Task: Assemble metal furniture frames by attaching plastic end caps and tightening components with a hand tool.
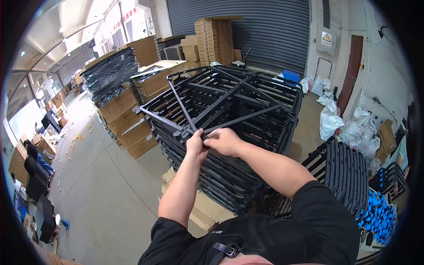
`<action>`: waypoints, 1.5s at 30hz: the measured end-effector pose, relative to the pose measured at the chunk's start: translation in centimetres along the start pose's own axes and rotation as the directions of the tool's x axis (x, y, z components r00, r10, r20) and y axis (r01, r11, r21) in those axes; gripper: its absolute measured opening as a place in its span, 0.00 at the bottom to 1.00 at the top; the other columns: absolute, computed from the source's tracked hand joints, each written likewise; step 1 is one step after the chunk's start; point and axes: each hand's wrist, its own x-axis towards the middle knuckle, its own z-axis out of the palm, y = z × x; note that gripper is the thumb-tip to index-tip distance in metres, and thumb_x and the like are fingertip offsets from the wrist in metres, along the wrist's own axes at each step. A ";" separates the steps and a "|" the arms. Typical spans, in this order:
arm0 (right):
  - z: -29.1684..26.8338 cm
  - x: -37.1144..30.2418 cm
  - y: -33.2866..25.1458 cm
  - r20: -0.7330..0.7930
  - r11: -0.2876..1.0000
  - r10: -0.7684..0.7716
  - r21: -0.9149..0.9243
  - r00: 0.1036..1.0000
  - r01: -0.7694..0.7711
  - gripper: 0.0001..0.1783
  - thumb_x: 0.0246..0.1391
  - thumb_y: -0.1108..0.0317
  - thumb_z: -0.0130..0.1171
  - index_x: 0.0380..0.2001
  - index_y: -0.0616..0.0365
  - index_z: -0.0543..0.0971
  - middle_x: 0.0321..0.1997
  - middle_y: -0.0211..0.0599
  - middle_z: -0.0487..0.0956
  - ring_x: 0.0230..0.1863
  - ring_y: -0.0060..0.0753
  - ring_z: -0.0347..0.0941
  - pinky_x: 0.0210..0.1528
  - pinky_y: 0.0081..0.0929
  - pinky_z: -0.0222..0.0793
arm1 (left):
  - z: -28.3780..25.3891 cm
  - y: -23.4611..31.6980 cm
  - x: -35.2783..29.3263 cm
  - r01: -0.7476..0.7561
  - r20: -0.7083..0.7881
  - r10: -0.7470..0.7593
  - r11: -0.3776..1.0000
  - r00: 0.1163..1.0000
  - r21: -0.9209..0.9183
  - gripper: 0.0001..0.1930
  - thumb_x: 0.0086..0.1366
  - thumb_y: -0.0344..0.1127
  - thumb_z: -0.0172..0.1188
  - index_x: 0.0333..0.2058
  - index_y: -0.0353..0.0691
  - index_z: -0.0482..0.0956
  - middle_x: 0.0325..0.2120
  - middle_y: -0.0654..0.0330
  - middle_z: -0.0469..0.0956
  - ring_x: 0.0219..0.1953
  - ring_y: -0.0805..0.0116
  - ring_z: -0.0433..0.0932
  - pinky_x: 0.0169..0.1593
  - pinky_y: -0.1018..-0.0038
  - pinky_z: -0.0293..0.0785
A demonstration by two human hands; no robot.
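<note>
A tall stack of black metal frames (229, 95) stands right in front of me, with crossed bars over the top one. Both my hands meet at its near edge, where the diagonal bars come together. My left hand (195, 143) has its fingers closed at this joint. Beside it, almost touching, my right hand (223, 141) is pinched with its thumb and fingers pressed together. Whatever small part lies between the fingers is hidden by the hands.
Flattened cardboard (207, 207) lies under the stack. Cartons (126, 115) with black parts stand to the left, and stacked boxes (214, 42) by the grey shutter (265, 33). White sacks (331, 119), curved black frames (342, 165) and blue pieces (380, 216) are on the right.
</note>
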 end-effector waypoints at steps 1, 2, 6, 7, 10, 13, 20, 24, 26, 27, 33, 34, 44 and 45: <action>-1.4 -0.5 0.4 -0.150 0.999 0.023 -0.044 0.988 -0.030 0.21 0.53 0.57 0.67 0.39 0.68 0.83 0.37 0.52 0.85 0.39 0.44 0.84 0.45 0.37 0.78 | 0.3 0.4 -0.6 0.017 -0.066 -0.015 0.999 0.998 0.032 0.11 0.72 0.35 0.57 0.43 0.31 0.72 0.33 0.50 0.77 0.32 0.56 0.79 0.36 0.59 0.84; -3.2 -1.2 1.0 -0.294 0.994 0.039 -0.084 0.955 -0.067 0.22 0.53 0.56 0.68 0.39 0.67 0.84 0.37 0.51 0.86 0.39 0.43 0.84 0.46 0.36 0.78 | 0.3 0.7 -1.3 0.036 -0.135 -0.027 0.997 0.990 0.061 0.11 0.73 0.36 0.56 0.43 0.32 0.72 0.34 0.50 0.77 0.33 0.55 0.79 0.36 0.59 0.85; -11.6 -2.6 6.5 -0.431 0.863 0.506 0.247 0.747 -0.442 0.25 0.56 0.57 0.65 0.51 0.66 0.80 0.49 0.57 0.83 0.49 0.49 0.82 0.52 0.39 0.79 | -1.4 1.5 -2.0 -0.032 -0.127 0.048 0.991 0.991 0.131 0.10 0.73 0.35 0.56 0.42 0.32 0.72 0.32 0.51 0.76 0.28 0.59 0.78 0.32 0.64 0.86; -12.0 -2.1 7.8 -0.323 0.709 0.655 0.576 0.683 -0.407 0.31 0.58 0.57 0.63 0.59 0.65 0.72 0.57 0.64 0.76 0.54 0.55 0.79 0.55 0.45 0.77 | -2.3 1.6 -1.6 -0.079 -0.135 0.098 0.987 0.986 0.142 0.10 0.73 0.35 0.56 0.41 0.31 0.72 0.32 0.52 0.76 0.27 0.60 0.78 0.29 0.66 0.84; -13.6 0.7 13.1 -0.070 0.361 0.741 0.880 0.668 -0.308 0.49 0.61 0.55 0.60 0.75 0.60 0.47 0.71 0.75 0.56 0.68 0.72 0.63 0.65 0.62 0.67 | -1.9 0.6 -1.7 -0.082 -0.208 0.114 0.984 0.972 0.158 0.11 0.72 0.36 0.57 0.40 0.31 0.74 0.30 0.53 0.77 0.25 0.61 0.79 0.25 0.70 0.80; -14.0 3.8 14.9 -0.063 0.253 0.770 0.944 0.635 -0.213 0.49 0.58 0.49 0.62 0.72 0.60 0.50 0.67 0.69 0.61 0.64 0.67 0.67 0.64 0.61 0.67 | -1.0 0.2 -1.9 -0.071 -0.217 0.117 0.976 0.969 0.208 0.13 0.73 0.38 0.56 0.41 0.30 0.74 0.29 0.53 0.78 0.26 0.60 0.81 0.26 0.69 0.81; -13.6 8.6 6.5 -0.238 0.201 0.648 0.970 0.724 0.140 0.33 0.53 0.42 0.65 0.48 0.54 0.65 0.33 0.34 0.63 0.33 0.36 0.63 0.44 0.44 0.72 | -1.3 3.5 -3.3 -0.159 -0.126 0.190 0.963 0.974 0.218 0.14 0.74 0.41 0.56 0.42 0.31 0.73 0.29 0.51 0.78 0.28 0.60 0.81 0.25 0.70 0.79; -13.6 10.9 -3.9 -0.430 0.352 0.320 0.881 0.844 0.316 0.20 0.56 0.56 0.67 0.35 0.55 0.68 0.24 0.30 0.63 0.24 0.29 0.64 0.33 0.40 0.74 | -1.3 8.8 -4.5 -0.113 -0.028 0.114 0.994 0.993 0.002 0.14 0.75 0.41 0.54 0.45 0.33 0.69 0.34 0.49 0.75 0.32 0.54 0.80 0.25 0.71 0.77; -14.0 11.2 -7.8 -0.452 0.490 0.123 0.802 0.883 0.342 0.16 0.59 0.57 0.64 0.34 0.52 0.68 0.23 0.28 0.66 0.26 0.27 0.67 0.37 0.40 0.72 | -1.2 9.4 -5.5 -0.067 0.044 0.073 0.991 0.996 -0.119 0.14 0.75 0.40 0.53 0.46 0.33 0.69 0.35 0.48 0.75 0.32 0.55 0.78 0.26 0.72 0.76; -14.1 10.5 -9.6 -0.461 0.579 -0.001 0.723 0.887 0.377 0.15 0.59 0.60 0.64 0.30 0.52 0.68 0.22 0.27 0.65 0.24 0.25 0.66 0.36 0.36 0.72 | -0.8 8.6 -6.4 -0.086 0.134 0.103 0.988 0.986 -0.126 0.14 0.75 0.40 0.53 0.46 0.33 0.70 0.34 0.48 0.75 0.31 0.58 0.76 0.27 0.76 0.73; -6.2 3.0 -12.2 -0.447 0.867 -0.156 0.365 0.881 0.339 0.36 0.53 0.58 0.69 0.54 0.62 0.60 0.33 0.40 0.74 0.28 0.30 0.74 0.31 0.37 0.75 | -9.0 4.2 -13.2 -0.029 0.168 0.033 0.999 0.985 -0.023 0.13 0.73 0.43 0.49 0.37 0.37 0.68 0.27 0.59 0.69 0.23 0.73 0.64 0.21 0.79 0.58; -6.0 -0.6 -13.4 -0.275 0.789 -0.132 0.552 0.952 0.269 0.32 0.52 0.64 0.69 0.51 0.63 0.60 0.31 0.36 0.72 0.29 0.28 0.72 0.29 0.37 0.73 | -9.1 3.8 -15.1 0.077 0.036 -0.074 0.993 0.997 -0.091 0.15 0.72 0.45 0.50 0.38 0.36 0.69 0.28 0.59 0.69 0.23 0.73 0.64 0.21 0.80 0.61; 2.1 -17.1 -6.0 -0.422 0.569 -0.059 0.730 0.905 0.378 0.25 0.58 0.77 0.60 0.51 0.54 0.58 0.41 0.31 0.68 0.42 0.23 0.69 0.46 0.31 0.70 | -18.2 10.2 -27.4 0.382 -0.243 -0.296 0.759 0.924 0.528 0.26 0.70 0.63 0.48 0.22 0.50 0.60 0.16 0.67 0.58 0.13 0.68 0.52 0.12 0.69 0.48; 3.5 -17.9 -3.7 -0.470 0.586 -0.018 0.710 0.883 0.390 0.25 0.59 0.78 0.59 0.52 0.53 0.57 0.42 0.33 0.70 0.46 0.27 0.73 0.49 0.34 0.74 | -18.6 10.5 -26.9 0.352 -0.222 -0.276 0.802 0.935 0.482 0.17 0.70 0.52 0.49 0.29 0.46 0.64 0.19 0.64 0.63 0.14 0.68 0.59 0.13 0.71 0.54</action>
